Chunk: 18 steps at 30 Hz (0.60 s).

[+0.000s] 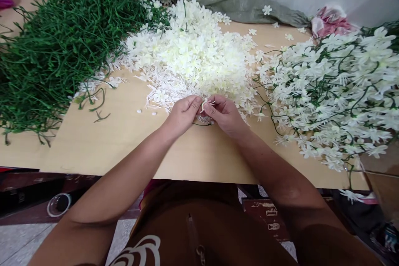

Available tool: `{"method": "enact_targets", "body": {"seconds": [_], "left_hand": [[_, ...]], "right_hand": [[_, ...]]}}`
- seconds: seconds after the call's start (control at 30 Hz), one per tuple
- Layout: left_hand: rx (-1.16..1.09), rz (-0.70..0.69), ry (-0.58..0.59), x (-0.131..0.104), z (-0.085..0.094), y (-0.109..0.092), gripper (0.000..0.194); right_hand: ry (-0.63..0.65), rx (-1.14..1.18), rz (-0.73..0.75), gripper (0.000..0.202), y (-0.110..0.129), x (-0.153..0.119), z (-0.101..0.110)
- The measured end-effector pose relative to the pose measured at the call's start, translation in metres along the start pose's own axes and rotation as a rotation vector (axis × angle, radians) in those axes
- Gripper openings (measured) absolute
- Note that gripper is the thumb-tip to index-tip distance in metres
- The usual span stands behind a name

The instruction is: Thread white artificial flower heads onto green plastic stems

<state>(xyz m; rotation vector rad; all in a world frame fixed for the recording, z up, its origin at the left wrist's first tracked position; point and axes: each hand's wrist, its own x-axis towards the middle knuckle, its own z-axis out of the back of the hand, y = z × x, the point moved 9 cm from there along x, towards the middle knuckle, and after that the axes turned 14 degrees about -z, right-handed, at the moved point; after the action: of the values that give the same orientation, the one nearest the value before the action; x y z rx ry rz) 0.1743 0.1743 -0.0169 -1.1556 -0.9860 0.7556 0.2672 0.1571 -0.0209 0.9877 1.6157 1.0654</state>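
My left hand (pixel 183 113) and my right hand (pixel 227 115) meet over the near edge of the white heap, fingers closed in a pinch. Between the fingertips is a small white artificial flower piece (pixel 204 105) with thin strands; the fingers cover most of it. Just under the hands shows a short dark green stem (pixel 203 124), partly hidden. Right beyond them lies a heap of loose white artificial blossoms (pixel 199 50). Thin white stamen strands (pixel 166 87) are piled at its near left side.
A large pile of green plastic stems (pixel 62 45) covers the table's left. On the right lie white flowers on green stems (pixel 336 95), reaching past the table edge. A grey-green cloth (pixel 243 6) runs along the wall, with a pink-and-white plastic bag (pixel 332 21) beside it.
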Motion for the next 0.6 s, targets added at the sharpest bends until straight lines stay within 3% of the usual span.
{"method": "enact_targets", "body": {"seconds": [0.2,0.33,0.47,0.6], "left_hand": [[0.072,0.005,0.023,0.001,0.002,-0.004,0.045],[-0.018,-0.001,-0.017,0.005,0.01,-0.01,0.043],[-0.159,0.073,-0.211,0.006,0.039,-0.014,0.045],[-0.245,0.102,-0.321,0.004,0.06,-0.019,0.04]], "right_hand": [[-0.071,-0.046,0.052,0.044,0.003,-0.001,0.008],[-0.131,-0.175,0.124,0.045,0.017,-0.007,0.014],[-0.207,-0.484,0.269,0.033,0.033,-0.017,0.018],[-0.185,-1.023,0.361,0.015,0.028,-0.02,-0.001]]}}
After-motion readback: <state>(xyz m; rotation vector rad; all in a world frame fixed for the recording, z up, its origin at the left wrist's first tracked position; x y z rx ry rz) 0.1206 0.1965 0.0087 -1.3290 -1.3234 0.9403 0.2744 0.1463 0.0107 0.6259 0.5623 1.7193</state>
